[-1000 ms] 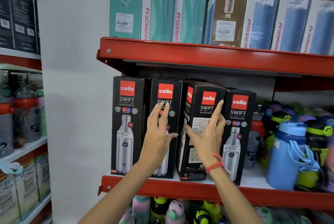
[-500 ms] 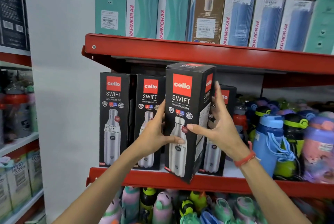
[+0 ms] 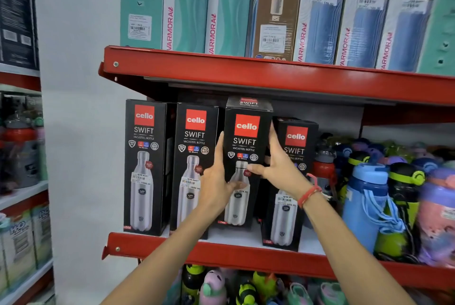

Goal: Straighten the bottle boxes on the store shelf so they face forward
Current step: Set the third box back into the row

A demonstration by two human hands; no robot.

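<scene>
Several black Cello Swift bottle boxes stand in a row on the red middle shelf. I hold the third box between both hands, its front face turned towards me, set back between its neighbours. My left hand grips its left side with the thumb across the front. On its right side my right hand does the same. The far-left box, the second box and the fourth box stand upright with their fronts forward.
Tall Varmora bottle boxes fill the upper red shelf. Loose coloured bottles crowd the shelf to the right of the black boxes. More bottles sit on the shelf below. Another rack stands at the left.
A second ago the third box stood angled with its side showing. I lifted it out, turned its front forward, and now it is back in the row.
</scene>
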